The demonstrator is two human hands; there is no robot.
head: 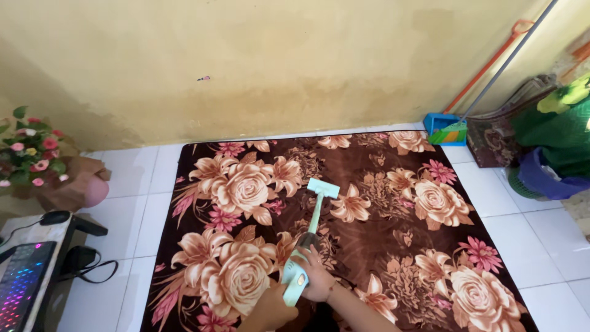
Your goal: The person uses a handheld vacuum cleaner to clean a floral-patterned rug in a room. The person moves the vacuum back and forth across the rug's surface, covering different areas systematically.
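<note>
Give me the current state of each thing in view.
Mint-green handheld vacuum: gripped, flat nozzle resting on rug.
Brown floral rug: spread flat on white tiles.
Right hand: closed around vacuum body.
Left hand: beside vacuum's rear end; contact unclear.
Backlit keyboard: lit.

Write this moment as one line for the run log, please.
right hand: grips handheld vacuum | left hand: beside its body | nozzle: on floral rug

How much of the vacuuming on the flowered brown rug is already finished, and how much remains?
Done: cannot tell; the rug shows no cleaned strip or visible dirt. In hand: the right hand grips the pale green handheld vacuum, its flat nozzle resting near the rug's middle; the left hand lies beside the vacuum's body. Left: probably most of the rug, judging only by where the nozzle sits.
</note>
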